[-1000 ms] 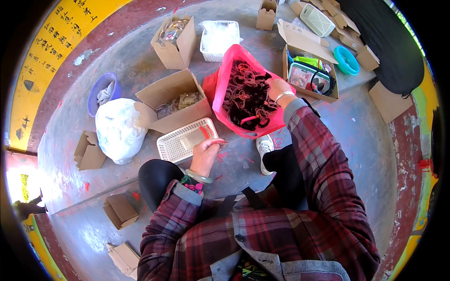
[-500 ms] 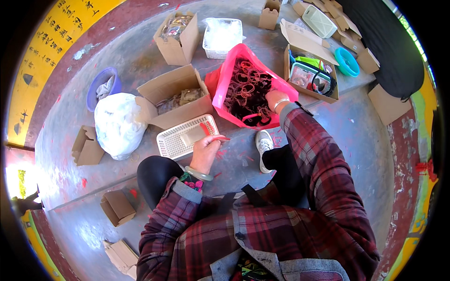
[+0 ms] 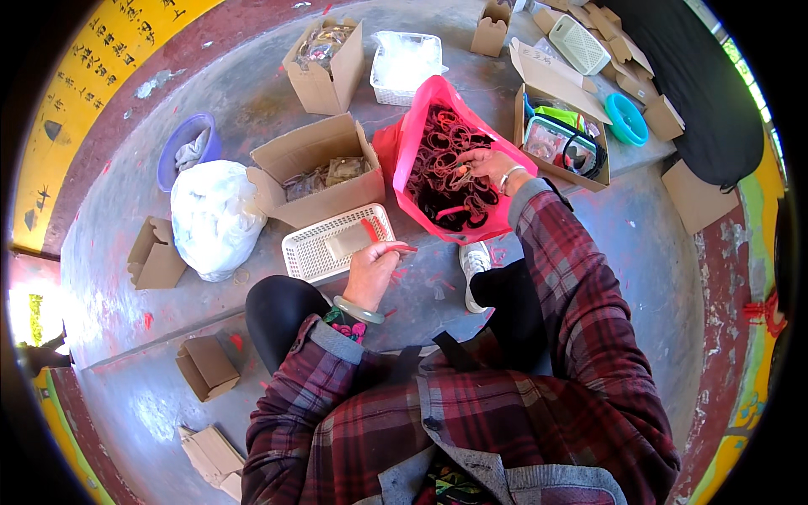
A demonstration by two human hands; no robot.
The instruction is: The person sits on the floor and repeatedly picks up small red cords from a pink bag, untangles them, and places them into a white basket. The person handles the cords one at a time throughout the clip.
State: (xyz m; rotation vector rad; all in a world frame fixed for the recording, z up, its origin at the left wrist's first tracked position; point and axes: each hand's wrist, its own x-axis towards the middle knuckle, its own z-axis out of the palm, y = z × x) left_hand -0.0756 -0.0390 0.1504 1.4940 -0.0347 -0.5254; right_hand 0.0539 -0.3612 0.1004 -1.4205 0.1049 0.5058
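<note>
My left hand point(image 3: 370, 276) is closed, with a thin red strip point(image 3: 402, 247) pinched between thumb and finger. It is beside the near right corner of a white perforated plastic basket point(image 3: 316, 268). In that basket lie a pale flat piece point(image 3: 343, 244) and another red strip point(image 3: 370, 229). My right hand point(image 3: 488, 166) is over the mouth of a bright pink plastic bag point(image 3: 412, 143), its fingers apart above a heap of looped dark and reddish cords point(image 3: 446, 139). Some cords touch or pass under the fingertips; I cannot see any held.
Behind the basket stands an open cardboard box point(image 3: 311, 147) of small clear packets, beside a stuffed white bag point(image 3: 217, 220). A purple basin point(image 3: 168, 160) is at left. To the right sits a box of supplies point(image 3: 562, 135) and a turquoise basin point(image 3: 627, 120). Further boxes line the back.
My right hand has risen from the bag's right side and shifted left over the cords, its fingers now showing. My left hand keeps the red strip in nearly the same place.
</note>
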